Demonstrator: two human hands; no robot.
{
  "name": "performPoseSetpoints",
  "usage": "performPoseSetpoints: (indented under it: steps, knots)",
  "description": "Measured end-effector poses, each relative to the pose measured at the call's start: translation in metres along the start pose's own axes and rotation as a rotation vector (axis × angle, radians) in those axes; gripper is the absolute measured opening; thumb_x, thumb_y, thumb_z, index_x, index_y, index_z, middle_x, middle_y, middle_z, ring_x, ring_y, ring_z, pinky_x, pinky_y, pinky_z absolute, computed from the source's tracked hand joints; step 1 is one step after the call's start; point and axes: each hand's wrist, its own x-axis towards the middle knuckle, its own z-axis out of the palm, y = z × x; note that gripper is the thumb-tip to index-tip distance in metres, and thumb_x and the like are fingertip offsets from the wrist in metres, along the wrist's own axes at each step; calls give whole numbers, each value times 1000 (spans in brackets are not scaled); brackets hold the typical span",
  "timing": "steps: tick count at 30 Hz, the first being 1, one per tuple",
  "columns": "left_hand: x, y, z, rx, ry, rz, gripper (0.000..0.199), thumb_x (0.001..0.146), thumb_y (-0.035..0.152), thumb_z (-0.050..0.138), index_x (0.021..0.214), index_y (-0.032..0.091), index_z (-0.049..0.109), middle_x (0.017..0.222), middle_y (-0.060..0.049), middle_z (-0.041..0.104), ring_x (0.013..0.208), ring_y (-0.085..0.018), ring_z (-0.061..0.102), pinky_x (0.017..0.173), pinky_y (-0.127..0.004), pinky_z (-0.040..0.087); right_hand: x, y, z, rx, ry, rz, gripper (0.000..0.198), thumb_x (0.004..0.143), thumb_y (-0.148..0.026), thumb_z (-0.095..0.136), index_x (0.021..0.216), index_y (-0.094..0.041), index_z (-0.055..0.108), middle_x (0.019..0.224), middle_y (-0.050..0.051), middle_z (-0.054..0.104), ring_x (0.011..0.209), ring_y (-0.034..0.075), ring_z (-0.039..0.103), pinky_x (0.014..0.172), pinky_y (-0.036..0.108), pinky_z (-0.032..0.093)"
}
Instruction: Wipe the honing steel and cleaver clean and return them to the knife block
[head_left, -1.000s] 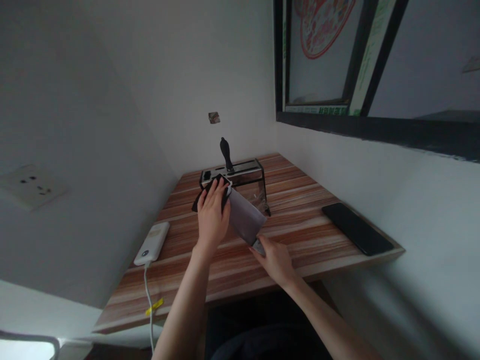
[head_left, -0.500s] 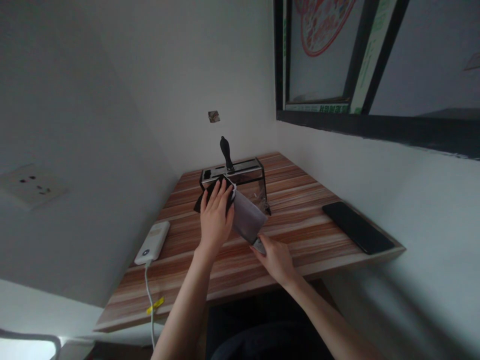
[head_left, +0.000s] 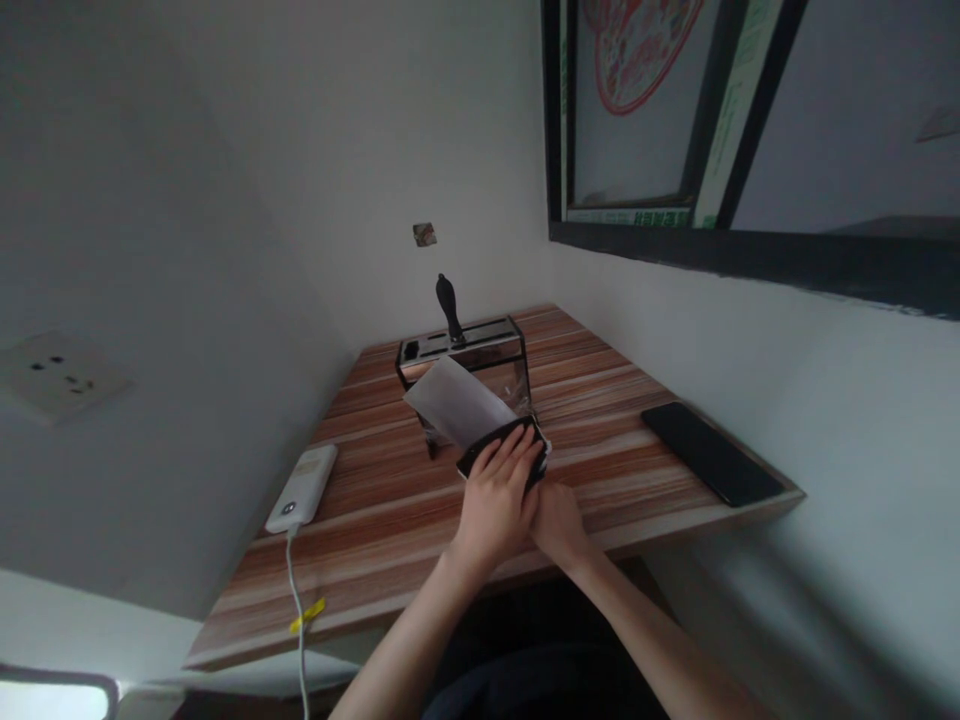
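A broad-bladed cleaver (head_left: 459,402) is held out over the table, its blade pointing up and to the left. My right hand (head_left: 559,520) is closed round its handle, which is now hidden. My left hand (head_left: 499,490) presses a black cloth (head_left: 534,432) with a white edge against the blade near the handle end. Behind the blade stands a knife block (head_left: 491,335) with a metal slotted top and clear sides. One black-handled tool (head_left: 448,305) sticks up from a slot in it.
On the left of the wood-grain table (head_left: 360,545) lies a white power bank (head_left: 304,487) with a cable (head_left: 296,580) hanging over the front edge. A black phone (head_left: 711,452) lies by the right wall. The window frame (head_left: 637,235) is at upper right.
My left hand has slid the black cloth along the cleaver from the far end down to the handle end, baring the blade. My right hand has stayed nearly in place.
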Motion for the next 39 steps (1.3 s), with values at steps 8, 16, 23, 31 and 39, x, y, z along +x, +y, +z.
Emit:
performPoseSetpoints:
  steps: [8, 16, 23, 31, 39]
  knots:
    - [-8, 10, 4, -107, -58, -23, 49, 86, 14, 46, 135, 17, 42, 143, -6, 44, 136, -18, 33, 110, -37, 29, -3, 2, 2, 7, -21, -58, 23, 81, -13, 50, 91, -9, 71, 89, 17, 73, 84, 26, 69, 73, 29, 49]
    - [-7, 11, 2, -131, -59, -27, 47, 86, 13, 46, 133, 16, 44, 140, -6, 49, 134, -18, 37, 110, -38, 30, -3, 0, -2, 78, -9, -71, 26, 81, -13, 50, 96, -8, 70, 91, 16, 73, 86, 25, 69, 75, 29, 50]
    - [-10, 11, 4, -91, -43, -37, 51, 84, 11, 46, 135, 15, 41, 142, -6, 45, 136, -17, 33, 112, -38, 27, -1, -2, -4, 40, -75, -51, 23, 81, -14, 51, 91, -9, 71, 86, 16, 74, 84, 25, 69, 73, 27, 49]
    - [3, -4, -5, -1, 52, -80, 45, 89, 14, 43, 134, 17, 42, 142, -6, 45, 136, -17, 33, 112, -38, 25, -1, -5, -7, 47, -24, -14, 20, 86, -19, 49, 99, -14, 64, 90, 11, 73, 83, 22, 70, 67, 25, 45]
    - [23, -50, -40, 110, 238, -189, 43, 92, 16, 39, 135, 19, 42, 142, -7, 45, 136, -18, 33, 111, -40, 24, -4, -6, -4, 65, 110, -62, 23, 89, -35, 52, 103, -19, 60, 83, 6, 74, 76, 21, 70, 62, 24, 42]
